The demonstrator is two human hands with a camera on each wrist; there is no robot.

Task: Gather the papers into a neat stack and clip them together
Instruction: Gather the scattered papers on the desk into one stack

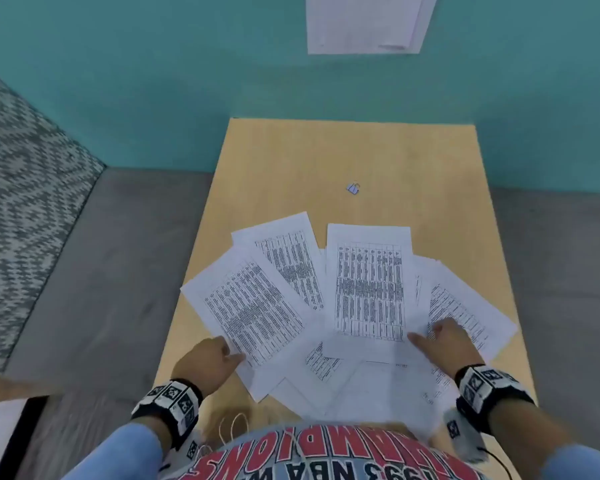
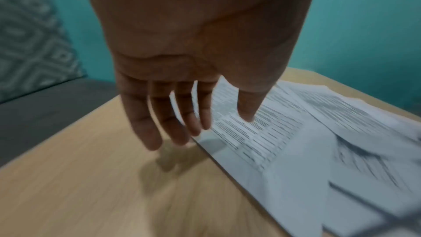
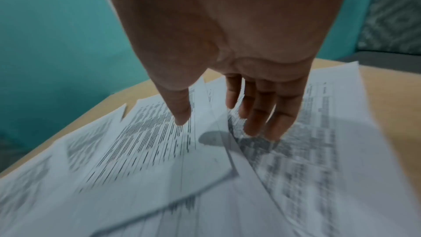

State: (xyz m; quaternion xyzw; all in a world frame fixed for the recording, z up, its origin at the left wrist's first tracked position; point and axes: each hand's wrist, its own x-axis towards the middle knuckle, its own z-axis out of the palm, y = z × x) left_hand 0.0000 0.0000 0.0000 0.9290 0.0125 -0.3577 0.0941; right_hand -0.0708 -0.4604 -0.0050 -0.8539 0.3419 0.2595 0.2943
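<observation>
Near edge: loose papers (image 1: 326, 317) lie fanned over the wooden table (image 1: 413, 161), their lower corners bunched close to the person's body and their long edges spreading away like spokes.
Left hand: left hand (image 1: 210, 358) sits at the left rim of the fan, fingers (image 2: 159, 123) straight and relaxed and pointing down at the bare wood just beside the outermost sheet (image 1: 246, 306); the thumb hangs over that sheet's print. It grips nothing; whether the tips touch the wood I cannot tell through the blur.
Right hand: right hand (image 1: 444, 344) lies over the right side of the fan, fingers (image 3: 268, 114) extended and loosely together above the overlapping pages; it pinches nothing.
Key relation: the spread lies between the two hands, each at one flank, so a sweep inward toward the upright middle sheet (image 1: 369, 285) looks like the natural move.
Clip: a small binder clip (image 1: 353, 188) rests on open wood beyond the far tips of the papers, well apart from both hands, roughly on the centre line, slightly nearer the right one.
Stage: judging by the scatter, gathering has barely begun and clipping is not yet possible.
Risk: thin sheets may slide over each other instead of squaring up.
</observation>
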